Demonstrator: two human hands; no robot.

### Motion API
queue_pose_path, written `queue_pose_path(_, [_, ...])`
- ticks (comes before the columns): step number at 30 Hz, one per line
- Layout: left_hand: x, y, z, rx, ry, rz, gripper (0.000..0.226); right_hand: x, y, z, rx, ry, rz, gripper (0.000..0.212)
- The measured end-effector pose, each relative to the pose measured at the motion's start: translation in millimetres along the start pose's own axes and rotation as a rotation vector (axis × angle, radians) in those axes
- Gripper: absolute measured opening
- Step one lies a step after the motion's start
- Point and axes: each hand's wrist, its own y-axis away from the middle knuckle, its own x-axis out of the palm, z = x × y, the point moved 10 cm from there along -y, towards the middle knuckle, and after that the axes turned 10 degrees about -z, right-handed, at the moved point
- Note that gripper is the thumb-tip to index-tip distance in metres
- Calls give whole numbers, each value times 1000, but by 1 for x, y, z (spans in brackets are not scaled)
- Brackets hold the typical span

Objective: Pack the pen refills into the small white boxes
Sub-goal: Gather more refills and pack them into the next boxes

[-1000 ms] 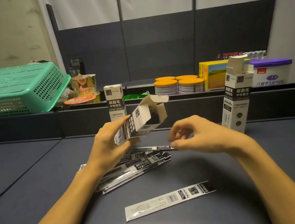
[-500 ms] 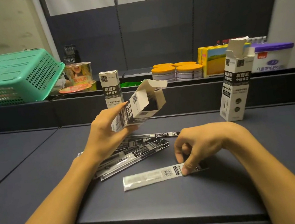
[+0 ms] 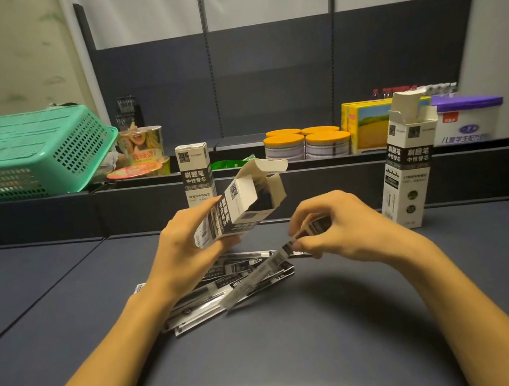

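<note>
My left hand (image 3: 183, 252) grips a small white box (image 3: 241, 204) with black lettering, tilted so its open flap end points right and up. My right hand (image 3: 340, 230) pinches one pen refill packet (image 3: 255, 277) by its upper end, just right of and below the box mouth; the packet slants down to the left over the table. A loose pile of several refill packets (image 3: 216, 299) lies on the dark table beneath both hands. Another white box (image 3: 410, 167) stands upright at the right with its top flap open. A closed white box (image 3: 195, 171) stands behind my left hand.
A green plastic basket (image 3: 22, 153) sits upside down on the ledge at the left, next to noodle cups (image 3: 142, 149). Orange-lidded tins (image 3: 305, 144), a yellow carton (image 3: 364, 125) and a purple-lidded tub (image 3: 468, 120) line the ledge at the back right. The dark table (image 3: 299, 333) stretches toward me.
My right hand dropped to the single packet lying near the table's front, pinched it and lifted it up to just beside the open box. My left hand kept the box tilted in place.
</note>
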Motion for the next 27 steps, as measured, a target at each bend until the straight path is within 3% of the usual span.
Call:
queue_pose_path(5, [-1,0,1,-1,6,-13,71,-28,0,16,-8,-421,-217,42])
queue_pose_path(13, [-1,0,1,-15,7,-20,72,-63,5,12,10,-910,-445,14])
queue_pose_path(20, [-1,1,4,-36,-1,-26,71,-86,14,20,-106,-1008,-631,10])
queue_pose_path(27, [0,1,4,-34,4,-14,71,-101,22,26,-218,-900,-752,10])
